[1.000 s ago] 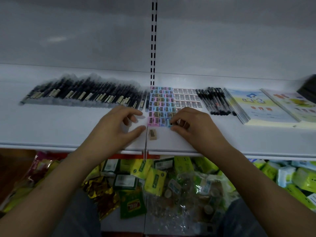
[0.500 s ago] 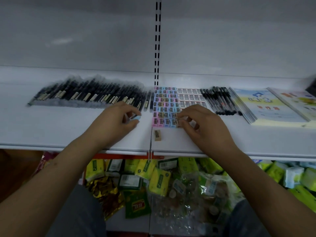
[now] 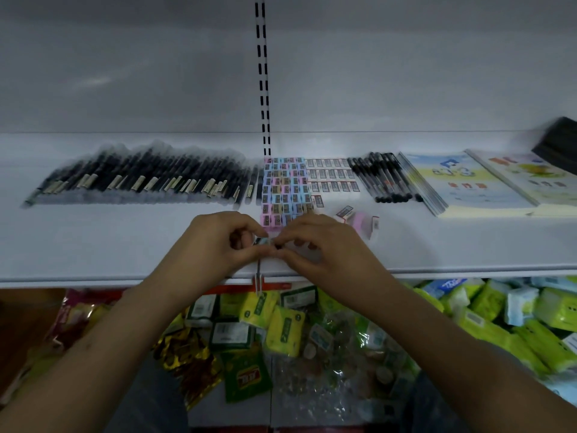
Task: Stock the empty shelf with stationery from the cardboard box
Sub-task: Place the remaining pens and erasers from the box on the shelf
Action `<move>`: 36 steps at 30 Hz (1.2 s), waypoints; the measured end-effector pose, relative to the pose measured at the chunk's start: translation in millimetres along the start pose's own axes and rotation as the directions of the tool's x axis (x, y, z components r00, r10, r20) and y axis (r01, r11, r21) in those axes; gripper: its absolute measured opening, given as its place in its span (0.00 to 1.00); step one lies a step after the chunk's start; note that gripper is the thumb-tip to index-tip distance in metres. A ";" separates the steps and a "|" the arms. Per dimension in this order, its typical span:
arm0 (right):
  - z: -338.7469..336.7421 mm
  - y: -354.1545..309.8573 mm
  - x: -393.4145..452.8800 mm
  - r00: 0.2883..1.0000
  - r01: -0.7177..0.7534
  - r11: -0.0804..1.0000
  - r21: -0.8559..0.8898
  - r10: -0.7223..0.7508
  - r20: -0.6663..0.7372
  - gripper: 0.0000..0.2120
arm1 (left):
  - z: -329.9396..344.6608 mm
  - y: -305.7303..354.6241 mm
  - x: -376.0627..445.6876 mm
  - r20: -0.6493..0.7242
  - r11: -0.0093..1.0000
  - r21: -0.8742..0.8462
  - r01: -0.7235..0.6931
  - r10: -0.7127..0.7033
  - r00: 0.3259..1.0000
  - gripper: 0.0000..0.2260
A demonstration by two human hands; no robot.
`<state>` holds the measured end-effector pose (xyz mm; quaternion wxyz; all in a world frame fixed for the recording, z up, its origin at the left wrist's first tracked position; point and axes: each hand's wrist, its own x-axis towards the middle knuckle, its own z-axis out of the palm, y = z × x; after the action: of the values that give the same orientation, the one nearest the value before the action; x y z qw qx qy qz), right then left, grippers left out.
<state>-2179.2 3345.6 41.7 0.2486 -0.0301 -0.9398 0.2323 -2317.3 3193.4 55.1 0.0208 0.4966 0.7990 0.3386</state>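
On the white shelf [image 3: 93, 242] lies a block of small pastel pencil sharpeners [image 3: 285, 189] in neat rows. My left hand [image 3: 215, 242] and my right hand [image 3: 315, 245] meet fingertip to fingertip just in front of that block. Together they pinch a small light-blue sharpener [image 3: 266, 242]; any other piece between the fingers is hidden. Barcoded erasers [image 3: 331, 176] lie in rows to the right of the sharpeners. A few loose erasers [image 3: 359, 218] lie askew near my right hand. The cardboard box is out of view.
A long row of wrapped black pens [image 3: 140, 179] fills the shelf's left part. More black pens [image 3: 384, 179] and booklets [image 3: 452, 182] lie at the right, with a dark object [image 3: 559, 139] at the far right. Green and yellow packets [image 3: 281, 320] crowd the shelf below.
Both hands have drawn back from the sharpener rows and come together over the spot where a tan sharpener lay. Loose erasers that my right hand covered now show.
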 end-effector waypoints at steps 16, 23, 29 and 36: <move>0.4 3.6 -2.1 0.999 -0.049 0.992 -0.118 0.049 -0.004 0.11 | 3.2 -1.5 1.1 -0.037 0.999 -0.032 -0.027 0.025 0.999 0.12; -9.9 6.5 -0.2 0.998 -0.065 0.986 -0.154 0.064 -0.014 0.14 | 6.3 -4.6 5.8 -0.050 0.998 -0.053 -0.019 0.017 0.999 0.12; -60.8 41.6 -5.9 0.985 -0.172 0.874 -0.455 0.144 -0.095 0.15 | 4.4 -6.3 8.1 0.010 0.982 -0.186 0.015 -0.014 1.000 0.17; -68.0 48.0 7.4 0.985 -0.141 0.879 -0.455 0.171 0.026 0.02 | 7.0 -8.9 7.7 0.011 0.990 -0.144 0.004 -0.003 1.000 0.14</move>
<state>-2155.8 3418.3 75.7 0.1846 -0.1549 -0.9701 0.0281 -2325.5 3200.8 47.0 0.0614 0.4941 0.7732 0.3927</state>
